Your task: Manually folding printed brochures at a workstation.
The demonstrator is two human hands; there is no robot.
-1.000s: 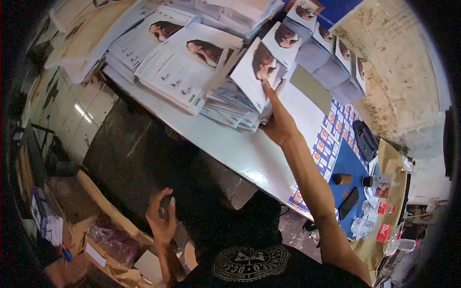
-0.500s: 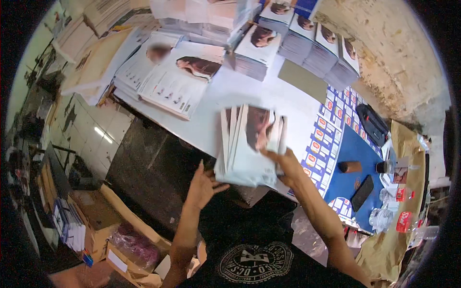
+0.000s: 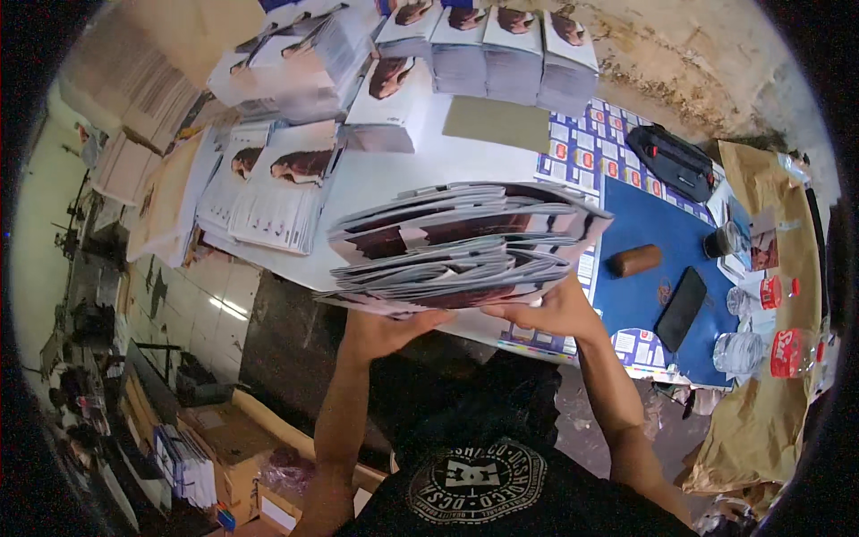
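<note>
A thick bundle of folded brochures (image 3: 452, 259), white with dark brown hair pictures, is raised on edge over the front of the white table. My left hand (image 3: 391, 333) grips its lower left side, thumb laid along the near face. On the lower right, my right hand (image 3: 541, 313) holds the same bundle, its thumb pointing inward. The fingers of both hands are mostly hidden behind the paper. The bundle's upper edges fan out unevenly, with gaps between the folds.
Neat brochure stacks (image 3: 514, 67) line the back; flatter piles (image 3: 279, 192) lie at the left edge. A grey-green board (image 3: 495, 123) lies mid-table. On the blue mat (image 3: 626, 309) are a brown cylinder (image 3: 635, 260) and a black phone (image 3: 682, 309). Bottles (image 3: 739, 354) stand at the right.
The brochures have turned from upright, covers facing me, to lying sideways with their edges up. My left hand, apart from them before, now grips them too. The view has shifted to the right.
</note>
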